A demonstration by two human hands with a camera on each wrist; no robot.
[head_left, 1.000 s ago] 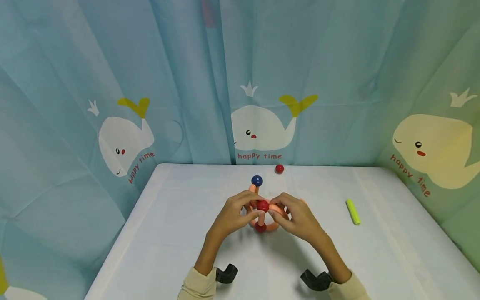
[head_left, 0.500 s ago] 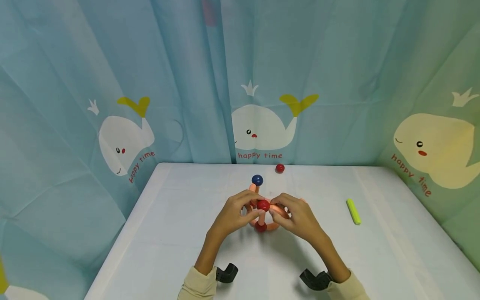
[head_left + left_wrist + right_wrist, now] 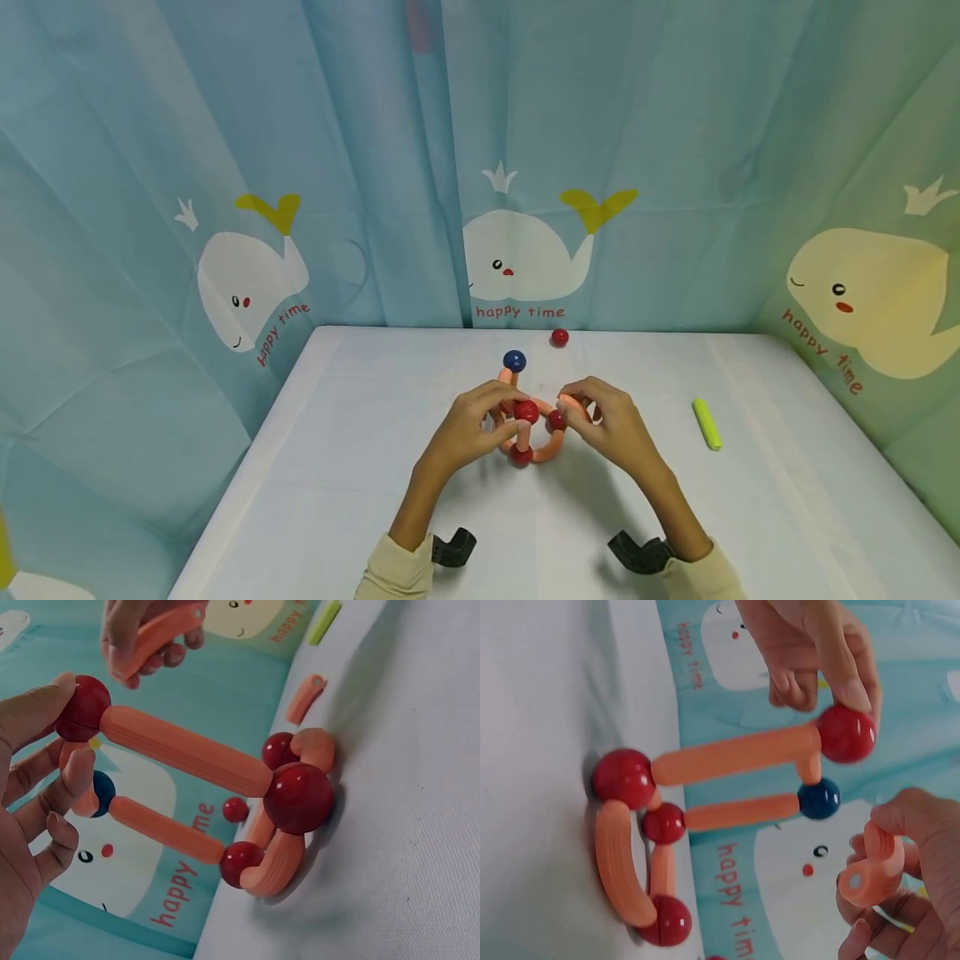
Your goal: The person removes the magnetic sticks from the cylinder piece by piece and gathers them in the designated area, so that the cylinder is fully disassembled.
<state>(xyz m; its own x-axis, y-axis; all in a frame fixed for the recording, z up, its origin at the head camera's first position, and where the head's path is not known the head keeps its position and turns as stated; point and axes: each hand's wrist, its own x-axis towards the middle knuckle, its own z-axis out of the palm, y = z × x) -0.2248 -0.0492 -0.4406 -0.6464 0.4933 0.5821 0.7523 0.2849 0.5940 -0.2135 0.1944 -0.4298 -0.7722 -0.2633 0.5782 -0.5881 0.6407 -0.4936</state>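
Observation:
A magnetic-stick model of orange rods and red balls stands on the table, its base a ring of curved rods. From it rise two straight orange rods [image 3: 739,754]; one bears a red ball [image 3: 527,412], the other a blue ball [image 3: 514,361]. My left hand [image 3: 472,425] pinches that upper red ball between thumb and fingers. A curved rod [image 3: 76,769] joins it to the blue ball, partly behind the fingers. My right hand [image 3: 611,425] grips a loose curved orange rod [image 3: 874,866], apart from the model, right of the red ball.
A loose red ball [image 3: 559,337] lies near the table's far edge. To the right is a yellow-green stick [image 3: 707,423]. Another orange rod [image 3: 306,699] lies on the white table [image 3: 337,500] beyond the model. A whale-print curtain [image 3: 375,167] hangs behind.
My right hand has moved right with the curved rod, whose end was at the upper red ball before. A red ball in the base ring now shows. My left hand stays in place.

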